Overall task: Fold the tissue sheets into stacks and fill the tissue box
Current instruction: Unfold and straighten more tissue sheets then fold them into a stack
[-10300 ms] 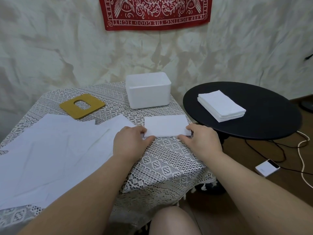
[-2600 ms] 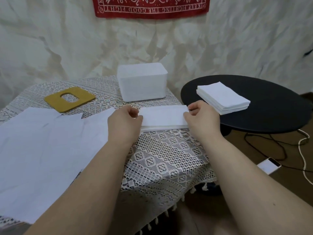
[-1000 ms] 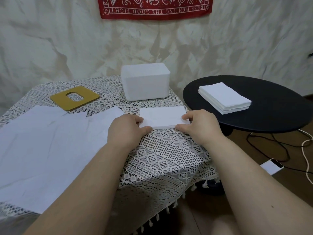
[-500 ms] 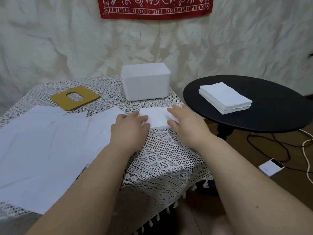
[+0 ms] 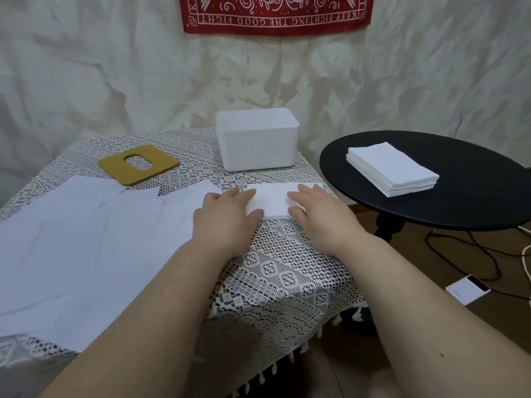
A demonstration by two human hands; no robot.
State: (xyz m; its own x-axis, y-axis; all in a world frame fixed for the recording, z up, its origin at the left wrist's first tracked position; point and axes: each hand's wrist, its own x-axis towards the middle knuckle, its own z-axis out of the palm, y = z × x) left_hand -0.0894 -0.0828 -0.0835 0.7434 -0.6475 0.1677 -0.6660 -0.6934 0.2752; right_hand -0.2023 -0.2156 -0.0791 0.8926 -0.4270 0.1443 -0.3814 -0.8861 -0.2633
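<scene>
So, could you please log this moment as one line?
step: flattening fold | left hand: pressing tissue | right hand: pressing tissue | stack: on black table | box: lid off

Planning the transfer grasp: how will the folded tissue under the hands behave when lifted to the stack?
The folded tissue is thin layered paper lying flat on the lace cloth, so it is probably very light and floppy and may sag or unfold if pinched at one edge. Both hands, left hand and right hand, press it flat, which hints that it springs open.
</scene>
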